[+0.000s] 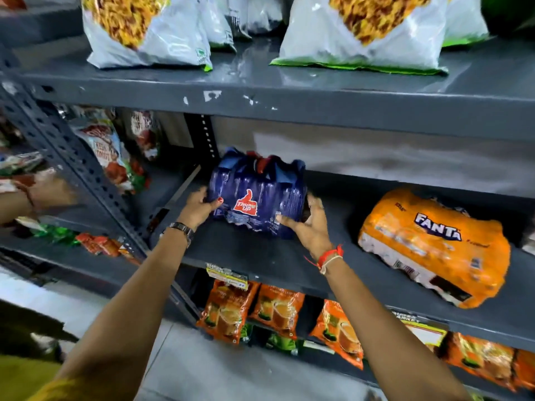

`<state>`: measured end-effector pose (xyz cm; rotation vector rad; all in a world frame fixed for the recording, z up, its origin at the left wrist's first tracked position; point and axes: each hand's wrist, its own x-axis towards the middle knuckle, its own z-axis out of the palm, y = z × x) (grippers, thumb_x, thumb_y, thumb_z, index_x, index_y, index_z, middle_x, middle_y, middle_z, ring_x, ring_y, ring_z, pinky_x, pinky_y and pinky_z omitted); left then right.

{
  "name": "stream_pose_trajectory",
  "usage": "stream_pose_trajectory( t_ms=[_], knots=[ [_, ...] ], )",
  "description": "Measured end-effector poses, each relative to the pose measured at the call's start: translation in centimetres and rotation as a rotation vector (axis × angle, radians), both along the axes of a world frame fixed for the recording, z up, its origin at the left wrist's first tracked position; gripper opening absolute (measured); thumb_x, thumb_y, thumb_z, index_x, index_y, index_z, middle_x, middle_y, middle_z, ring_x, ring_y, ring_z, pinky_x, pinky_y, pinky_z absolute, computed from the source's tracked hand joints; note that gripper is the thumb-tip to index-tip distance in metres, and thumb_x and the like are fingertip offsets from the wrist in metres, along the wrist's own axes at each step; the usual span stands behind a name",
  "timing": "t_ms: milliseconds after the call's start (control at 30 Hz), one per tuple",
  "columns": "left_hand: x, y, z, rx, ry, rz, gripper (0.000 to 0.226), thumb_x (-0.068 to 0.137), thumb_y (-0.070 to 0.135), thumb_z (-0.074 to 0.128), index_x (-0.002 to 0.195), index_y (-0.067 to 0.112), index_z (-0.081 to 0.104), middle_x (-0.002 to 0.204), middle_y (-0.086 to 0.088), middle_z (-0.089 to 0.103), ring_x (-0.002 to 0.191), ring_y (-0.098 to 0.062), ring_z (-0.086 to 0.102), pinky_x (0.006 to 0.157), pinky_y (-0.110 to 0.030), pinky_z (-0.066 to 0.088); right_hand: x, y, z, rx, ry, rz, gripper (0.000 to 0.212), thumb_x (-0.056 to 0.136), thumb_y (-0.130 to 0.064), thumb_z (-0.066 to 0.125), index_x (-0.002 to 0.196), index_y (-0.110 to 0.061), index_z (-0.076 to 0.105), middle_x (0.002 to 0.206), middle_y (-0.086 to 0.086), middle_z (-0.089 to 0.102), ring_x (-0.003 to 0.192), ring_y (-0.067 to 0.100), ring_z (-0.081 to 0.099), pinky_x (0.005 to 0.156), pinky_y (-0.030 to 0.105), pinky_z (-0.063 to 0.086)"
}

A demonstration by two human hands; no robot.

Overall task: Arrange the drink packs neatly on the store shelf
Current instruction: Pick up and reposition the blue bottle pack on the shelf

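A dark blue Thums Up drink pack (257,195) rests on the middle grey shelf (260,256), near its left end. My left hand (199,208) grips the pack's left side. My right hand (309,224) holds its right lower corner, thumb across the front. An orange Fanta drink pack (434,244) lies tilted on the same shelf to the right, apart from the blue one.
White snack bags (144,30) fill the top shelf. Orange drink-mix pouches (231,311) hang below the middle shelf. A perforated upright post (81,169) stands at left, with snack packets (107,149) behind it. Another person's hand (43,195) reaches in at far left.
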<state>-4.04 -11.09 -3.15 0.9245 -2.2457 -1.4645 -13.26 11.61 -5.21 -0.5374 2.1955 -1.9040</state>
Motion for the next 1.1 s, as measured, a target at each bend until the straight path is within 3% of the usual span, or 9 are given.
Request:
stream_pose_trajectory(
  t_ms=[200,300,400,533,633,800,933,1000,1100],
  knots=[
    [2.9,2.2,-3.7,-0.108,0.028,0.126,0.040,0.076,-0.012,0.061,0.112,-0.008,0.043,0.113,-0.022,0.059,0.107,-0.029,0.055,0.080,-0.022,0.042,2.8,0.1,-2.1,0.106,0.138,0.000,0.078,0.057,-0.001,0.083,0.124,-0.009,0.044,0.127,0.010,0.053,0.117,0.022,0.052,0.103,0.037,0.047],
    [2.9,3.4,-4.3,-0.012,0.149,0.278,0.037,0.077,-0.016,0.053,0.108,0.002,0.045,0.111,-0.023,0.055,0.101,-0.033,0.056,0.077,-0.026,0.051,1.6,0.5,-2.2,0.028,0.014,0.062,0.059,0.068,0.014,0.068,0.119,-0.005,0.046,0.110,0.003,0.056,0.095,0.003,0.056,0.085,0.013,0.050],
    [3.6,5.1,-5.4,0.026,0.180,0.464,0.024,0.078,-0.010,0.055,0.082,0.012,0.045,0.089,-0.012,0.053,0.073,-0.023,0.056,0.068,-0.033,0.051,-0.6,0.6,-1.8,-0.093,-0.122,-0.105,0.042,0.078,0.024,0.035,0.098,-0.008,0.055,0.084,0.000,0.057,0.069,-0.003,0.058,0.071,0.017,0.045],
    [3.9,7.1,-5.6,0.233,0.217,0.539,0.010,0.083,0.000,0.052,0.078,0.009,0.052,0.078,-0.006,0.061,0.052,-0.003,0.063,0.073,-0.038,0.052,-3.1,-0.8,-0.9,0.079,-0.004,-0.032,0.049,0.077,0.015,0.041,0.123,0.001,0.053,0.114,0.007,0.061,0.108,0.019,0.057,0.103,0.035,0.044],
    [2.5,6.7,-3.9,0.422,0.330,0.555,0.015,0.087,0.006,0.041,0.084,0.012,0.054,0.096,-0.011,0.061,0.067,-0.014,0.062,0.071,-0.028,0.047,-3.6,-1.2,0.5,0.205,0.067,0.081,0.045,0.076,0.006,0.047,0.119,-0.002,0.058,0.121,0.019,0.064,0.113,0.027,0.057,0.101,0.038,0.046],
    [0.4,4.4,-0.7,0.514,0.208,0.380,0.056,0.087,0.053,0.041,0.114,0.007,0.059,0.106,-0.012,0.062,0.090,-0.025,0.061,0.066,-0.027,0.044,-1.0,0.6,0.0,0.089,0.075,0.039,0.049,0.070,0.020,0.038,0.106,-0.005,0.062,0.106,0.013,0.069,0.090,0.009,0.066,0.084,0.017,0.052],
    [-3.2,2.5,4.9,0.430,-0.016,0.012,0.084,0.083,0.072,0.014,0.103,0.008,0.064,0.073,-0.007,0.063,0.066,-0.019,0.057,0.057,-0.025,0.045,5.6,-0.1,-2.1,-0.040,-0.142,0.059,0.060,0.067,0.026,0.037,0.103,-0.019,0.055,0.105,0.000,0.060,0.094,0.015,0.060,0.074,0.011,0.052],
    [-5.3,1.9,7.3,0.286,-0.079,-0.062,0.083,0.088,0.064,0.014,0.123,0.000,0.053,0.084,-0.014,0.071,0.080,-0.023,0.067,0.072,-0.027,0.053,8.2,-1.1,-1.6,-0.076,-0.237,0.202,0.068,0.068,0.028,0.035,0.115,-0.017,0.053,0.117,0.004,0.056,0.104,0.016,0.057,0.076,0.010,0.051],
    [-7.4,2.5,9.4,-0.105,-0.283,-0.197,0.070,0.091,0.060,0.015,0.129,0.011,0.047,0.120,-0.013,0.058,0.115,-0.026,0.054,0.109,-0.037,0.034,8.0,-3.1,0.1,-0.060,-0.413,0.478,0.072,0.075,0.031,0.029,0.132,-0.010,0.042,0.139,0.011,0.044,0.131,0.026,0.041,0.090,0.017,0.045]
  ],
)
